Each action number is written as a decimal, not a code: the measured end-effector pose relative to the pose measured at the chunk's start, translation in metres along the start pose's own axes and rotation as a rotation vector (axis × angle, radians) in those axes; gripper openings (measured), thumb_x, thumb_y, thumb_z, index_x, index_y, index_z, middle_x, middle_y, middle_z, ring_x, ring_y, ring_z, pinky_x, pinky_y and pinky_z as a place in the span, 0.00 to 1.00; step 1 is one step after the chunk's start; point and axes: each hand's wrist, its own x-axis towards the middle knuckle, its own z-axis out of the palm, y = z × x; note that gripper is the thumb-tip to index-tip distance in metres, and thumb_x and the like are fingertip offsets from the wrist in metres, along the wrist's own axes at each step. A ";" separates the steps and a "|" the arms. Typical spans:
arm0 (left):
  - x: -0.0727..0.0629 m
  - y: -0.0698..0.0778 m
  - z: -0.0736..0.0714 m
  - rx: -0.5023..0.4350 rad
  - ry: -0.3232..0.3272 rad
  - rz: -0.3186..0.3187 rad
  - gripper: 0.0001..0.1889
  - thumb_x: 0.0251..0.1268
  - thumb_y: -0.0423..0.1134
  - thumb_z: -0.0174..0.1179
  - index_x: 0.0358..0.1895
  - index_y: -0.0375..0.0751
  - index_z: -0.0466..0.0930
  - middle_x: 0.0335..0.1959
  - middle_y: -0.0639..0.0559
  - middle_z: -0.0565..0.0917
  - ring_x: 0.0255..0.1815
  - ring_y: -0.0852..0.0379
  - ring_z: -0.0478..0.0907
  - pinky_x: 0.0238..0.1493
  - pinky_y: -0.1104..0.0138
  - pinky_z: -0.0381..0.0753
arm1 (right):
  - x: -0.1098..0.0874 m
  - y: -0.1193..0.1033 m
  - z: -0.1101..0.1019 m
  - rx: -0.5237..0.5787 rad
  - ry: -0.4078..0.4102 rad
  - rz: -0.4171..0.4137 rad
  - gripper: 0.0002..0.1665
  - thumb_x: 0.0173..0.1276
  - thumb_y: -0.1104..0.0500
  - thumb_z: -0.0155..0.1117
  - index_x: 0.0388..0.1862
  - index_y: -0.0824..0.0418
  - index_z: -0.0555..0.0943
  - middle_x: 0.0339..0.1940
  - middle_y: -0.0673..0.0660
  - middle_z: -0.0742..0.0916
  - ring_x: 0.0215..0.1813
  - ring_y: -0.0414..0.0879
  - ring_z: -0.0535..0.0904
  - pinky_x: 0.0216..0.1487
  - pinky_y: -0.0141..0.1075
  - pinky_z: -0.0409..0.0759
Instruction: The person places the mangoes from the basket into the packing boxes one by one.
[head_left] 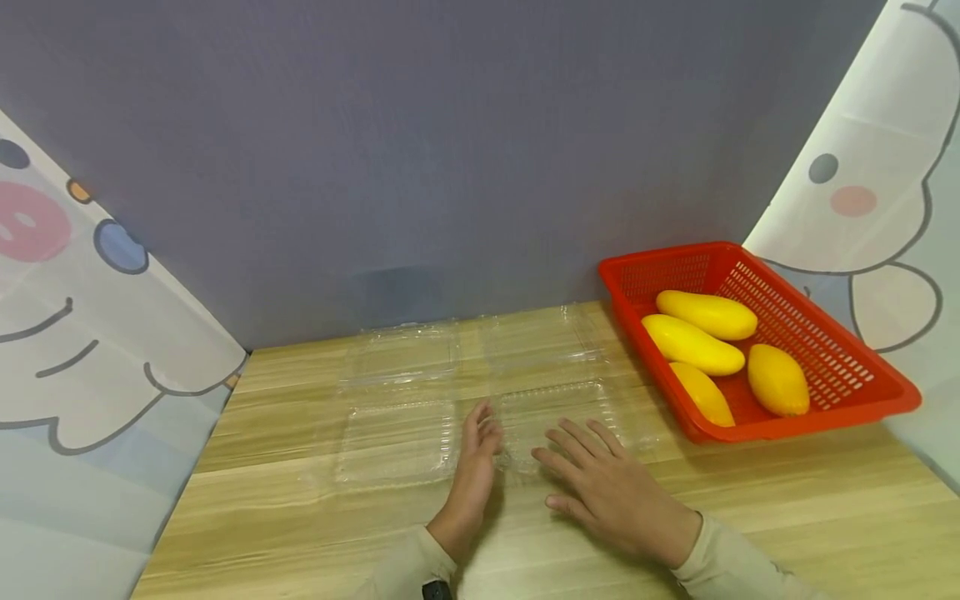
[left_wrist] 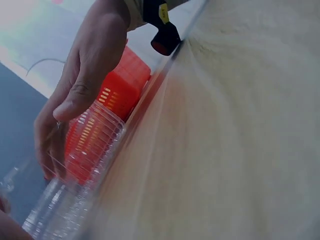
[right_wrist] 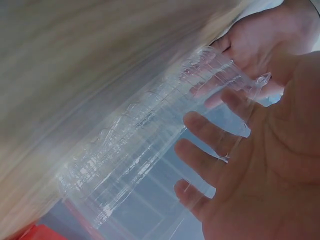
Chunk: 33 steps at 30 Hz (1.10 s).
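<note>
Several clear plastic boxes lie on the table: a front right box (head_left: 558, 408), a front left box (head_left: 397, 442), a back left box (head_left: 405, 354) and a back right box (head_left: 540, 333). My left hand (head_left: 474, 471) is at the left edge of the front right box, fingers slightly bent. Through the plastic, the right wrist view shows some left fingers (right_wrist: 212, 90) beside the box wall. My right hand (head_left: 611, 492) spreads its fingers over the near right part of that box. Whether its palm touches the box is unclear.
At the right stands a red slotted basket (head_left: 832, 367) with several yellow fruits (head_left: 708, 315) inside. A grey panel (head_left: 450, 167) closes off the back. Cartoon-printed sheets (head_left: 82, 333) flank the wooden table (head_left: 255, 517).
</note>
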 end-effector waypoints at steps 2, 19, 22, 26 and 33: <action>0.001 -0.002 -0.001 -0.025 0.001 0.006 0.28 0.80 0.43 0.41 0.78 0.55 0.49 0.77 0.46 0.53 0.77 0.42 0.54 0.75 0.37 0.54 | 0.000 0.001 0.001 -0.003 0.005 0.000 0.30 0.74 0.35 0.52 0.68 0.46 0.74 0.70 0.55 0.77 0.75 0.55 0.68 0.72 0.55 0.60; 0.005 -0.009 -0.008 -0.131 0.035 0.031 0.27 0.78 0.42 0.48 0.76 0.49 0.57 0.71 0.44 0.65 0.69 0.46 0.65 0.64 0.61 0.68 | 0.009 0.046 -0.065 0.022 -0.019 0.167 0.35 0.72 0.40 0.59 0.74 0.47 0.66 0.73 0.54 0.74 0.74 0.56 0.67 0.66 0.59 0.72; 0.005 -0.009 -0.008 -0.156 0.012 0.024 0.30 0.75 0.41 0.52 0.76 0.50 0.56 0.72 0.45 0.63 0.73 0.47 0.62 0.71 0.55 0.65 | 0.006 0.061 -0.081 0.041 0.002 0.211 0.34 0.73 0.42 0.59 0.73 0.50 0.67 0.72 0.55 0.74 0.73 0.57 0.67 0.66 0.60 0.70; 0.006 -0.008 -0.008 -0.168 -0.019 0.014 0.31 0.74 0.41 0.54 0.77 0.51 0.55 0.73 0.46 0.61 0.75 0.47 0.59 0.76 0.49 0.59 | 0.000 0.080 -0.097 0.049 0.021 0.271 0.33 0.72 0.44 0.60 0.72 0.51 0.68 0.70 0.57 0.74 0.70 0.58 0.69 0.63 0.61 0.70; 0.005 -0.009 -0.008 -0.168 0.001 0.013 0.31 0.74 0.40 0.54 0.76 0.49 0.56 0.73 0.45 0.62 0.75 0.46 0.60 0.77 0.48 0.59 | -0.010 0.103 -0.118 0.073 -0.022 0.415 0.33 0.73 0.41 0.58 0.73 0.49 0.67 0.70 0.59 0.73 0.67 0.63 0.70 0.61 0.64 0.68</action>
